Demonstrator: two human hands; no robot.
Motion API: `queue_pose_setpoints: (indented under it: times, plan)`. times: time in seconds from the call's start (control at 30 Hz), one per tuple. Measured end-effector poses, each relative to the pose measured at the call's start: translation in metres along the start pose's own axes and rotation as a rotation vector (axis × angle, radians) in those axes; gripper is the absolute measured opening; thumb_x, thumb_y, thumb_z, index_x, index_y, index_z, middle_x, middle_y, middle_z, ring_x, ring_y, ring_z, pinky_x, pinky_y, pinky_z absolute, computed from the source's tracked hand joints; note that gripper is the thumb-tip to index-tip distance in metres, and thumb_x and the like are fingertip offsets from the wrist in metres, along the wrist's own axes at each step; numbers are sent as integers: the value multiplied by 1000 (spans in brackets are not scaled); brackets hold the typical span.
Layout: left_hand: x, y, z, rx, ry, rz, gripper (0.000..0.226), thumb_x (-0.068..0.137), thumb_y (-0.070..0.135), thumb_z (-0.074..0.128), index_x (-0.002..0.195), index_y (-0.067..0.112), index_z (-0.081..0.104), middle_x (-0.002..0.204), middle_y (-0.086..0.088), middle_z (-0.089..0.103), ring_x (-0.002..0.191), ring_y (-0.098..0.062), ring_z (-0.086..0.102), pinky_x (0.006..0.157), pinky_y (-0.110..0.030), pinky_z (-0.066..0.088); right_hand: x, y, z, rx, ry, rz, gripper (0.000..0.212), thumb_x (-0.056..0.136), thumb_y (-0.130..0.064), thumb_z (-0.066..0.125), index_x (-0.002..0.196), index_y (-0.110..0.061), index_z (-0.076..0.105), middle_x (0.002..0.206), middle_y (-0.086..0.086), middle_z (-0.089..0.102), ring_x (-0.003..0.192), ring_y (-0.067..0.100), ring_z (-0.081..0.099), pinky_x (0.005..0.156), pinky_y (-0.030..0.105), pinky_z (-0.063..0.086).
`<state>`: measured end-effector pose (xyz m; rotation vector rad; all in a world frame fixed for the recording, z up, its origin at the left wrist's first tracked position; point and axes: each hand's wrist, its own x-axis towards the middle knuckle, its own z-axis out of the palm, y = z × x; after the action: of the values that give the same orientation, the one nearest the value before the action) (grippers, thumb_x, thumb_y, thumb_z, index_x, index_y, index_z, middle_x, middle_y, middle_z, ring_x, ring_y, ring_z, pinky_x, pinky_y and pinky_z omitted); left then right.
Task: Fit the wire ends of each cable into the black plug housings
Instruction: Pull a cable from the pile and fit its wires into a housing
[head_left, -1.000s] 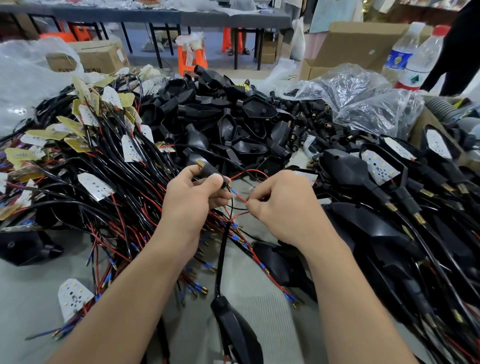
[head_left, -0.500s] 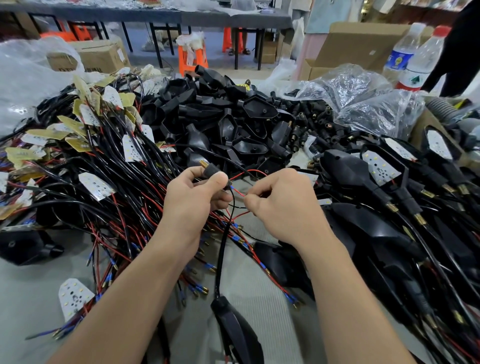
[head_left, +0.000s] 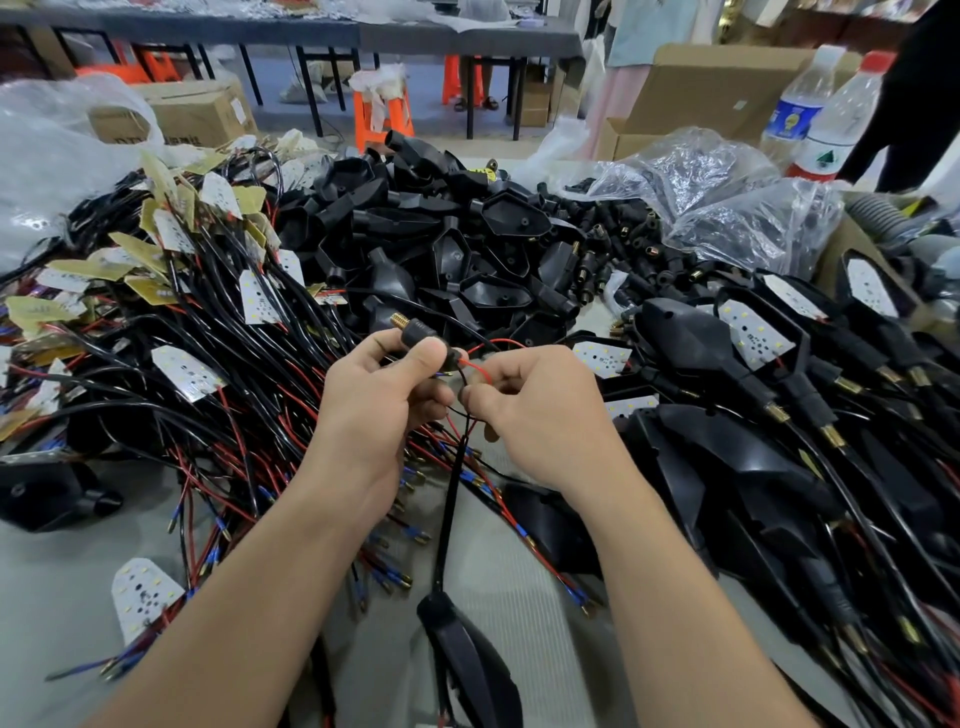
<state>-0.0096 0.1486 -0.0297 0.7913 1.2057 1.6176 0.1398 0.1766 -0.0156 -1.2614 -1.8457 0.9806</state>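
The left hand (head_left: 384, 410) pinches a small black plug housing (head_left: 423, 340), brass thread pointing far-left, between thumb and forefinger. The right hand (head_left: 540, 415) pinches the red wire (head_left: 478, 368) just beside its near end, so this cable looks mid-fit. On the right finished units (head_left: 727, 358) are heaped, yet a large tangle of loose cables (head_left: 223, 405) lies left on the bench (head_left: 47, 582): much remains, I judge. The bottle labels (head_left: 826, 156) and the far carton (head_left: 202, 117) print are too blurred to read.
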Motion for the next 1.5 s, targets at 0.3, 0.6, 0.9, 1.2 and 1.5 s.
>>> queue_pose_setpoints:
  times: [0.3,0.6,0.9,1.2,1.5]
  plan:
    - [-2,2,-2,189,2,141,16,87,3,75,83,18,69,68,-5,71,53,-11,61,51,-21,50,-1,-3,7,60,38,37,18,90,-22,69,72,-19,71,52,1,62,43,7,51,49,23,40]
    - [-2,4,-2,42,9,14,12,93,6,71,87,14,65,77,-4,73,53,-11,62,50,-21,51,1,-4,3,353,81,59,21,89,-5,68,70,-12,72,59,12,69,49,25,62,48,30,49]
    - [-1,5,-4,-26,-2,0,10,94,8,70,88,16,67,80,-5,76,52,-10,62,50,-20,52,-1,-8,4,468,63,70,11,89,-6,73,78,-8,74,60,14,70,52,25,64,51,30,52]
    - [-4,8,-3,69,2,79,16,90,2,71,83,14,65,70,-6,71,50,-13,60,47,-22,48,-1,-7,15,270,115,23,12,84,-20,72,72,-18,73,54,2,69,42,13,61,50,25,46]
    - [-6,15,1,-51,47,41,12,95,5,66,86,11,63,81,-8,78,48,-9,59,50,-19,51,2,-3,18,307,-28,89,15,75,-35,65,74,-24,76,62,10,71,51,22,61,56,30,41]
